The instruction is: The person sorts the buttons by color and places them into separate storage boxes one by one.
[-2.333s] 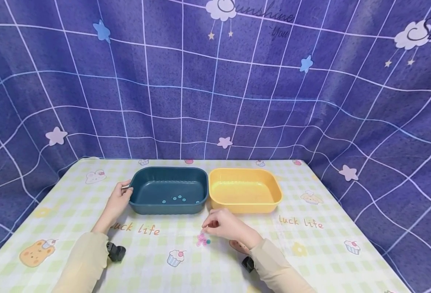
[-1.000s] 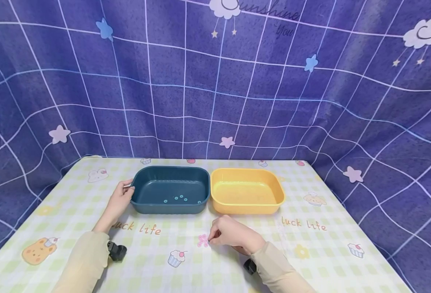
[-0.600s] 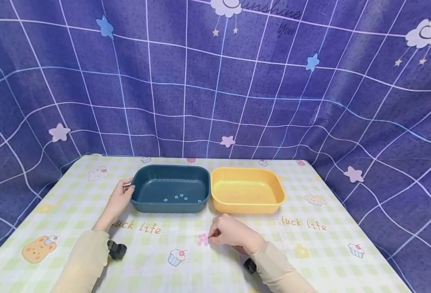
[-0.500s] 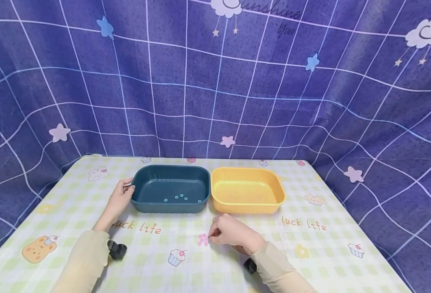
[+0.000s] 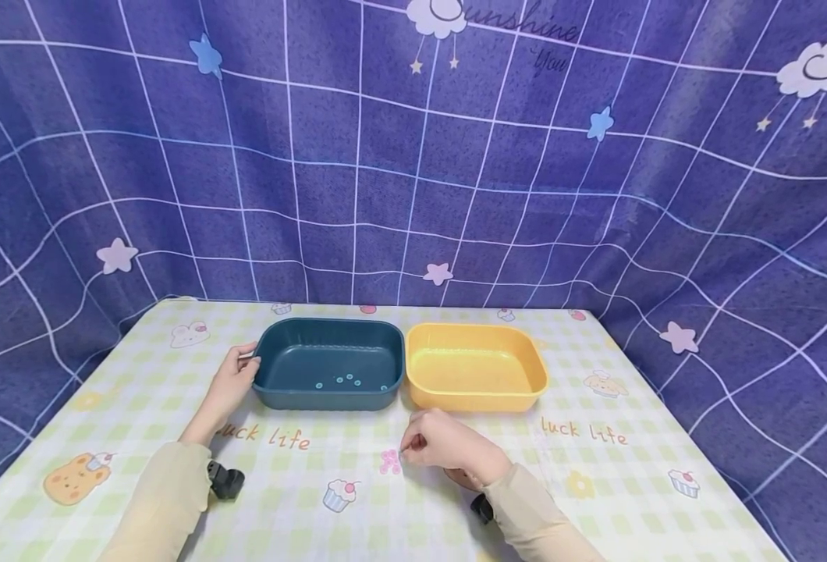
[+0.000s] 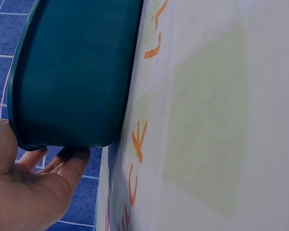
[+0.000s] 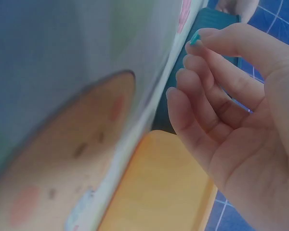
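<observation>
My left hand (image 5: 229, 384) grips the left end of the dark teal tray (image 5: 325, 400); in the left wrist view the thumb lies at the rim and the fingers bend against the end wall. Several small teal buttons (image 5: 339, 380) lie on that tray's floor. Between thumb and index finger, my right hand (image 5: 452, 445) pinches one teal button (image 7: 195, 38), seen nearly edge-on in the right wrist view. Its fingertips are just right of a small cluster of pink buttons (image 5: 389, 462) on the tablecloth.
A yellow tray (image 5: 473, 401) stands directly right of the dark teal one, behind my right hand. The checked tablecloth (image 5: 273, 499) has printed cartoons and lettering. A purple grid-patterned curtain (image 5: 357, 195) hangs behind the table.
The teal button that lay at the right of the pink cluster is now in my right fingers, which came down to it and rose slightly. My left hand stays on the tray.
</observation>
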Motion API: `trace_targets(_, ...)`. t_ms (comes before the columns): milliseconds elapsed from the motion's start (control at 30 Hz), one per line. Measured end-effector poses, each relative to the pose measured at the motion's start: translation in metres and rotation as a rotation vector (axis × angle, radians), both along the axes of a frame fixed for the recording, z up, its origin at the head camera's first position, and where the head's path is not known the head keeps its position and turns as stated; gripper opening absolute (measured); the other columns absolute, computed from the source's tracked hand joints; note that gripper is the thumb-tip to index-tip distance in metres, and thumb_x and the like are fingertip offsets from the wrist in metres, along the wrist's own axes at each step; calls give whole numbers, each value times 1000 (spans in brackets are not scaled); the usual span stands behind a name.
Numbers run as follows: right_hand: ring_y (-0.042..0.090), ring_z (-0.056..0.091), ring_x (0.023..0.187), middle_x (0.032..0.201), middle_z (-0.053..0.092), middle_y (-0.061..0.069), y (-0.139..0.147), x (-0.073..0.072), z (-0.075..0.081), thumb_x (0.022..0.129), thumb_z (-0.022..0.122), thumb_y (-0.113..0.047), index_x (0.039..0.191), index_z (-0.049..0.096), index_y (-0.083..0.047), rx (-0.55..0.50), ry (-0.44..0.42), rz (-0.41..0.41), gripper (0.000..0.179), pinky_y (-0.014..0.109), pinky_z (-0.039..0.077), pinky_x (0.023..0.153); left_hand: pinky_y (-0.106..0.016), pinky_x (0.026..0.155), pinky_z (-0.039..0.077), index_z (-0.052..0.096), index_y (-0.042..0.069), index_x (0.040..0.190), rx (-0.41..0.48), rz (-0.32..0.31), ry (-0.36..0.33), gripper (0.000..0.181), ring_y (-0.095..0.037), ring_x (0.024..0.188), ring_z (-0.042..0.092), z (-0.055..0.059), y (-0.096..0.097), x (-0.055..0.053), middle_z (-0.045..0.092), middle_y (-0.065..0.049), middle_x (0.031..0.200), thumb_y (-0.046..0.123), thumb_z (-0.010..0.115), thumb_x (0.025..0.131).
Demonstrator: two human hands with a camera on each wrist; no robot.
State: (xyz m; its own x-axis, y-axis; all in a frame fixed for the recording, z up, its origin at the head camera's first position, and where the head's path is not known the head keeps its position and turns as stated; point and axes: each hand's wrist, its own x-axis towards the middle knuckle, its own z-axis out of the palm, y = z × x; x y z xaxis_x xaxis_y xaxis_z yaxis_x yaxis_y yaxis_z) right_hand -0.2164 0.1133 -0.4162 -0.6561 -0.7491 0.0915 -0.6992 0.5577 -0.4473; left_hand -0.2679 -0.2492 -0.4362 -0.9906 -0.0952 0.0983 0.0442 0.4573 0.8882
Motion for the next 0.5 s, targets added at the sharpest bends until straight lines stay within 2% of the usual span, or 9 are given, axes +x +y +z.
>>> trace_targets(500, 8, 55, 65, 74, 60, 2, -11, -13, 35, 79, 66, -6, 83, 73, -5, -88, 71, 55, 8, 11, 44, 60, -45, 101, 37, 24, -3, 144, 9, -3, 8, 48, -38, 126, 42, 0, -1, 0, 41, -32, 137, 21, 30, 102)
